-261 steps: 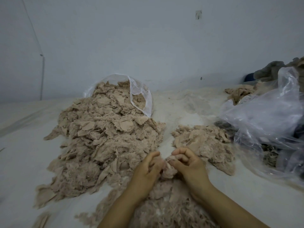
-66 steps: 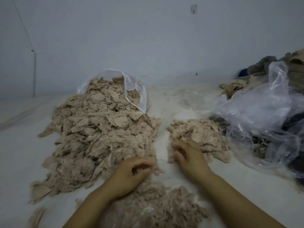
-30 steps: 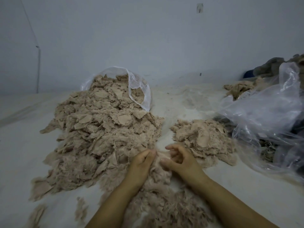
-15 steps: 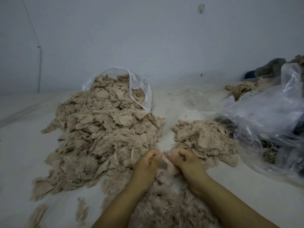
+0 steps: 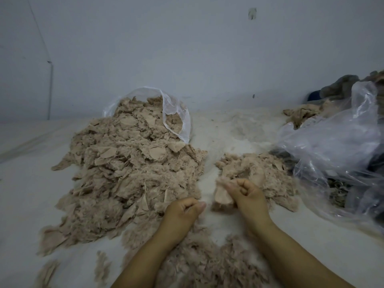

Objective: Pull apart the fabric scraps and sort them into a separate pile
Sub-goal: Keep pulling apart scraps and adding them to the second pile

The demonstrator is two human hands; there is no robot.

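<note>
My hands split — R hand [image 5: 247, 196] pinched the scrap [image 5: 222, 194] toward small pile [image 5: 259, 171]; L hand [image 5: 184, 210] curled, maybe empty.

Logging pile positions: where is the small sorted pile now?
Head view, right of centre: the small sorted pile lies between the big pile and the clear bag.

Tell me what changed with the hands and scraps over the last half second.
The hands parted. The right hand carried a scrap right toward the small pile, still gripping it. The left hand drew back, curled; whether it holds anything is unclear. The big pile and both bags stayed put.
</note>
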